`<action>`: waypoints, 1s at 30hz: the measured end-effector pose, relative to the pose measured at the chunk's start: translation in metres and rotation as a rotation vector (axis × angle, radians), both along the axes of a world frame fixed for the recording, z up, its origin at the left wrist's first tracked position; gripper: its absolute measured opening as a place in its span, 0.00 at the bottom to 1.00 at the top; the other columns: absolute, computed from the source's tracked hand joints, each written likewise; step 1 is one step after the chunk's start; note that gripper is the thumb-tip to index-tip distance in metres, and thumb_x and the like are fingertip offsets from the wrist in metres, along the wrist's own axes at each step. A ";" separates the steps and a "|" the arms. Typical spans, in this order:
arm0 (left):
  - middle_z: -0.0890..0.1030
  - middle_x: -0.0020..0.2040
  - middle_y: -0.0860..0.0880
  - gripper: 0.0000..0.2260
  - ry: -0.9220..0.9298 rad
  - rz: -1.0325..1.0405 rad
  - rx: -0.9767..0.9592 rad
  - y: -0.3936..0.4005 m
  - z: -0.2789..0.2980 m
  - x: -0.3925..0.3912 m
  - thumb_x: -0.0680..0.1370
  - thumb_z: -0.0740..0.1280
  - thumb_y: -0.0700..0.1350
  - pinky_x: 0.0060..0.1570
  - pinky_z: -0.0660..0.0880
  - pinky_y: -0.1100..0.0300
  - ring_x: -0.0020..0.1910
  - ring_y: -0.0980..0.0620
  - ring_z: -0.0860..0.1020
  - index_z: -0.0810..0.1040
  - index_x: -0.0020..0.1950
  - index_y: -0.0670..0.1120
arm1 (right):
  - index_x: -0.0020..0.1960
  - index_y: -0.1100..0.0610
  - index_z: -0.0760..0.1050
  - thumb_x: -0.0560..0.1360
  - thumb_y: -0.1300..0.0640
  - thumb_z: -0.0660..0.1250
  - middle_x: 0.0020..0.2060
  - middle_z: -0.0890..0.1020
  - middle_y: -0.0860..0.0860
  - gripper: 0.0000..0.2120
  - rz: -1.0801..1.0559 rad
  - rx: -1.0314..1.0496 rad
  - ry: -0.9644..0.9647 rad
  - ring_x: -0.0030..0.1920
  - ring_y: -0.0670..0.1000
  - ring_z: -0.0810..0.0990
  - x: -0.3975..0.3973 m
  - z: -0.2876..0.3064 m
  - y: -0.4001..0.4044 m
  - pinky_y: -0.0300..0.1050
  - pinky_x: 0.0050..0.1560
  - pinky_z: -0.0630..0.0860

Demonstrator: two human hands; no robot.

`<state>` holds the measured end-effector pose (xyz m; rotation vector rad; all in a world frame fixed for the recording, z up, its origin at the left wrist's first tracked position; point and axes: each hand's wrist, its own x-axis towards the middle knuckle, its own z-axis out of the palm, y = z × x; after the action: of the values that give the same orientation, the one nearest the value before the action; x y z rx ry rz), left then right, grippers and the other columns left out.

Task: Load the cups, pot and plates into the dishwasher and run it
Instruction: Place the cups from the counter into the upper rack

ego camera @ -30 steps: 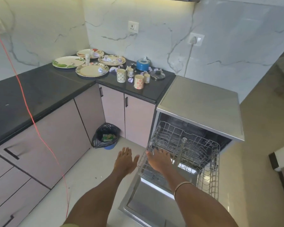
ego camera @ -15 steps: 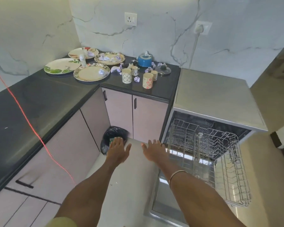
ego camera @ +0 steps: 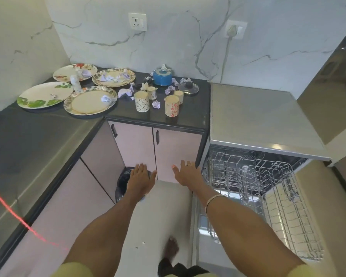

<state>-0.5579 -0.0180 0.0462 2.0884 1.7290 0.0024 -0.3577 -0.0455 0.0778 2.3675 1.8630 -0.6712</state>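
While both the left hand [ego camera: 140, 179] and right hand [ego camera: 186, 173] hang spread and empty, the far ceramic plates [ego camera: 90, 100] look slippery and breakable, best gripped by their rims.

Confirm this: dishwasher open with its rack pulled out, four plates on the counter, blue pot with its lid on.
Wrong on the lid. The head view shows the glass lid lying on the counter beside the blue pot. The dishwasher, rack and four plates are as stated.

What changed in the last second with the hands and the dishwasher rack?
The right hand let go of the pulled-out rack and swung left, off it, beside the left hand; both are open and hold nothing. The rack stays out; the plates and cups are untouched on the counter.
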 end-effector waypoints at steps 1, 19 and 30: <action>0.51 0.81 0.40 0.33 0.018 -0.010 -0.021 0.016 0.002 0.002 0.84 0.46 0.60 0.78 0.45 0.48 0.80 0.42 0.48 0.50 0.80 0.37 | 0.80 0.59 0.52 0.81 0.36 0.42 0.78 0.57 0.61 0.35 -0.014 0.000 0.007 0.78 0.62 0.52 0.003 0.002 0.012 0.63 0.75 0.51; 0.46 0.81 0.41 0.31 -0.059 -0.016 0.115 0.225 0.035 0.041 0.84 0.47 0.58 0.79 0.43 0.50 0.80 0.44 0.43 0.48 0.81 0.39 | 0.55 0.56 0.78 0.81 0.46 0.56 0.46 0.84 0.54 0.17 -0.090 0.412 0.038 0.47 0.56 0.83 0.043 0.034 0.207 0.51 0.49 0.81; 0.50 0.81 0.40 0.30 -0.087 -0.083 0.360 0.347 0.068 0.034 0.84 0.52 0.54 0.79 0.44 0.50 0.80 0.43 0.46 0.50 0.80 0.38 | 0.67 0.58 0.70 0.77 0.52 0.64 0.56 0.81 0.56 0.20 -0.161 0.544 0.054 0.51 0.56 0.82 0.041 0.056 0.300 0.49 0.48 0.81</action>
<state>-0.5243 0.3291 0.1143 2.3706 1.6862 0.4017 -0.3168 0.2549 0.1338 2.8693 2.1099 -0.2529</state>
